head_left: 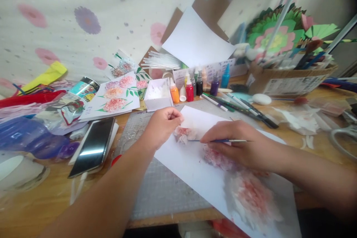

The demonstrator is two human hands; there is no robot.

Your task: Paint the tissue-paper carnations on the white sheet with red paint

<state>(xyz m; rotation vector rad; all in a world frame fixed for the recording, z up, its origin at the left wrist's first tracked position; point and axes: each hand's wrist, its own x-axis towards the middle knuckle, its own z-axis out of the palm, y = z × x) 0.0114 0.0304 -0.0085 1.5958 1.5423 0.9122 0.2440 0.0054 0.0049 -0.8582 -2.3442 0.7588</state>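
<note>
In my right hand (234, 139) is a thin paintbrush (223, 140) with a blue handle. Its metal ferrule and bristles point right, and the handle's end reaches left to a small crumpled pink-and-white flower (182, 135). My left hand (166, 124) is closed, thumb and fingertips pinched together just above that flower; whatever they hold is hidden. Under both hands lies a long white sheet (178, 160), set slantwise. A pink-purple flower (219, 158) sits partly below my right hand, and a larger blurred pink-white one (255, 199) is nearest me.
A grey cutting mat (167, 193) lies beneath the sheet. Behind stand paint bottles (189, 89) and a white box (158, 95). Pens (245, 106) and a brush-filled cardboard box (290, 81) are at right. To the left are a phone (93, 148), a flower picture (114, 95) and a white cup (19, 174).
</note>
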